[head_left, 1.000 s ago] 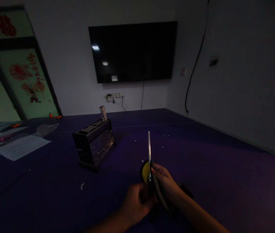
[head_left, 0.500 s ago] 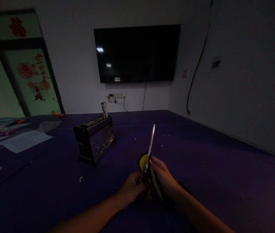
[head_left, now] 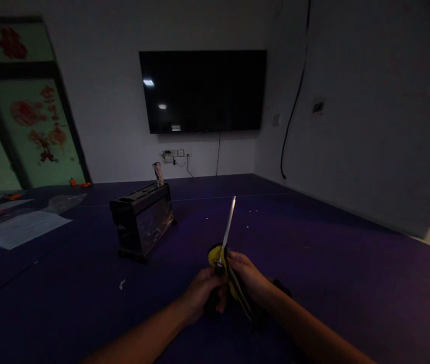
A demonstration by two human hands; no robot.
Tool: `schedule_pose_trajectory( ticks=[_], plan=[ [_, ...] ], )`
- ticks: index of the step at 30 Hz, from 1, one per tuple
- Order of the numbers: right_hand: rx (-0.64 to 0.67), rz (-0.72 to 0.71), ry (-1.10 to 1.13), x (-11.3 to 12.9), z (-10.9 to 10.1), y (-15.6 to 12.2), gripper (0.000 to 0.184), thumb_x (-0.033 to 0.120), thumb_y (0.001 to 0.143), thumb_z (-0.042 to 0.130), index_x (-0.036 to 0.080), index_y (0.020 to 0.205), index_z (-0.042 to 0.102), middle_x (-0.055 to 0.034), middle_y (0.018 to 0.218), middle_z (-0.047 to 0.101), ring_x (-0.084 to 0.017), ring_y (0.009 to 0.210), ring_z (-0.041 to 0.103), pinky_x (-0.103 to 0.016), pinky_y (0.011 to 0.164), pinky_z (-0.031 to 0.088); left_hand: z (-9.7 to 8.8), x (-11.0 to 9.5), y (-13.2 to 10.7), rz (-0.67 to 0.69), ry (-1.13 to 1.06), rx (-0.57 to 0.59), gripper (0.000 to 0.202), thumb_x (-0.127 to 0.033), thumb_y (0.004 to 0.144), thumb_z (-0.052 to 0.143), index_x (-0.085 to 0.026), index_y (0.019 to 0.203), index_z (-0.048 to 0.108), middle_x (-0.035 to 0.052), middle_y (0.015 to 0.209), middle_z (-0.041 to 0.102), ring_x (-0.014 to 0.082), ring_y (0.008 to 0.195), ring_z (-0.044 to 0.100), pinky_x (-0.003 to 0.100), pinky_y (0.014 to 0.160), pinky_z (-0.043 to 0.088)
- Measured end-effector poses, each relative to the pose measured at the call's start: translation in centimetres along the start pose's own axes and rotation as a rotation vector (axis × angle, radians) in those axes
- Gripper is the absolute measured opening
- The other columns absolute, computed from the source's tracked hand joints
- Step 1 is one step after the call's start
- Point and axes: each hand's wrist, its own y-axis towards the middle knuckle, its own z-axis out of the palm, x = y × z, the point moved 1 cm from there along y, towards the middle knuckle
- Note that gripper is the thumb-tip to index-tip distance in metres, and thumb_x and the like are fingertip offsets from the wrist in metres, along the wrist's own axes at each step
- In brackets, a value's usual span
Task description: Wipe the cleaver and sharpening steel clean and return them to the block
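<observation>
In the head view, my left hand (head_left: 203,293) is closed around the dark lower end of a slim silver-white rod (head_left: 229,222). The rod points up and slightly to the right. Pressed against its base is a black case-like piece with a yellow inside (head_left: 215,254); whether it is a pouch or a glove I cannot tell. My right hand (head_left: 248,275) pinches the upper right edge of this piece. The dark parts below and between my hands blur into the shadow. Something black, partly hidden, lies behind my right wrist.
A black box-shaped appliance with slots on top (head_left: 144,217) stands left of my hands, a patterned cylinder (head_left: 158,174) rising from it. Paper sheets (head_left: 25,227) and plastic film lie at the far left. White scraps (head_left: 122,284) dot the purple surface. A television (head_left: 203,91) hangs behind.
The view has shifted a little to the right, so everything appears further left. My left fingers have changed their hold at the rod's dark lower end. The right hand keeps its pinch.
</observation>
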Motion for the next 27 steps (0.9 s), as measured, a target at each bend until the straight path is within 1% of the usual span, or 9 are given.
schedule_pose_trajectory(
  ticks=[3,6,7,10,13,19,23,27],
  plan=[
    [-0.001,-0.006,-0.007,0.1,0.2,-0.2,0.036,0.047,0.065,0.065,0.013,0.075,0.055,-0.0005,0.054,0.058,-0.011,0.043,0.054,-0.021,0.042,0.041,-0.1,0.2,-0.1,-0.012,0.035,-0.045,0.038,-0.049,0.069,0.055,-0.014,0.057,0.043,-0.0064,0.038,0.04,0.0057,0.027,0.039,0.018,0.03,0.02],
    [0.004,-0.018,-0.009,0.1,0.5,-0.4,0.036,0.046,0.067,0.063,0.013,0.077,0.056,0.0001,0.053,0.057,-0.01,0.041,0.052,-0.021,0.041,0.04,-0.2,0.2,-0.3,0.019,0.037,-0.097,0.039,-0.051,0.068,0.057,-0.013,0.064,0.048,-0.0059,0.038,0.045,0.0059,0.026,0.039,0.017,0.029,0.02],
    [0.005,-0.021,-0.003,0.0,0.7,-0.4,0.035,0.045,0.067,0.063,0.013,0.078,0.056,0.0002,0.054,0.057,-0.01,0.041,0.052,-0.021,0.041,0.04,-0.2,0.2,-0.3,0.021,0.039,-0.097,0.039,-0.051,0.068,0.057,-0.013,0.065,0.049,-0.0057,0.037,0.045,0.0059,0.026,0.039,0.017,0.029,0.021],
    [-0.011,-0.038,0.018,-0.1,1.0,-0.5,0.034,0.043,0.066,0.065,0.013,0.077,0.056,-0.0001,0.055,0.059,-0.011,0.043,0.053,-0.021,0.043,0.041,-0.1,0.0,-0.5,-0.002,0.046,-0.057,0.042,-0.053,0.068,0.055,-0.013,0.057,0.046,-0.0039,0.037,0.046,0.0057,0.026,0.039,0.017,0.028,0.02],
    [-0.002,-0.046,0.015,-0.1,1.2,-0.6,0.036,0.046,0.065,0.065,0.013,0.076,0.055,-0.0005,0.053,0.058,-0.012,0.043,0.054,-0.022,0.043,0.042,0.0,-0.2,-0.7,-0.019,0.053,-0.022,0.046,-0.056,0.068,0.054,-0.014,0.052,0.044,-0.0023,0.039,0.048,0.0049,0.026,0.038,0.017,0.028,0.02],
    [-0.07,-0.059,-0.04,0.0,1.3,-0.7,0.038,0.048,0.065,0.064,0.013,0.076,0.056,-0.0003,0.054,0.058,-0.013,0.045,0.055,-0.023,0.046,0.042,0.0,0.2,-0.7,0.046,0.097,-0.022,0.048,-0.058,0.068,0.051,-0.013,0.052,0.047,-0.0021,0.035,0.046,0.0057,0.025,0.037,0.017,0.028,0.02],
    [-0.101,-0.059,-0.089,-0.2,0.8,-0.4,0.039,0.049,0.064,0.065,0.012,0.074,0.056,-0.0004,0.054,0.057,-0.013,0.046,0.055,-0.023,0.045,0.04,0.0,0.4,-0.6,0.043,0.144,-0.029,0.05,-0.059,0.069,0.049,-0.012,0.053,0.049,-0.0019,0.034,0.045,0.0056,0.025,0.037,0.017,0.028,0.02],
    [-0.124,-0.08,-0.119,-0.4,0.5,-0.3,0.037,0.046,0.065,0.065,0.012,0.075,0.056,0.0003,0.057,0.057,-0.012,0.048,0.054,-0.022,0.047,0.04,0.1,0.3,-0.7,0.036,0.155,-0.043,0.05,-0.06,0.068,0.05,-0.012,0.055,0.05,-0.0007,0.038,0.049,0.0059,0.026,0.037,0.017,0.028,0.021]
  ],
)
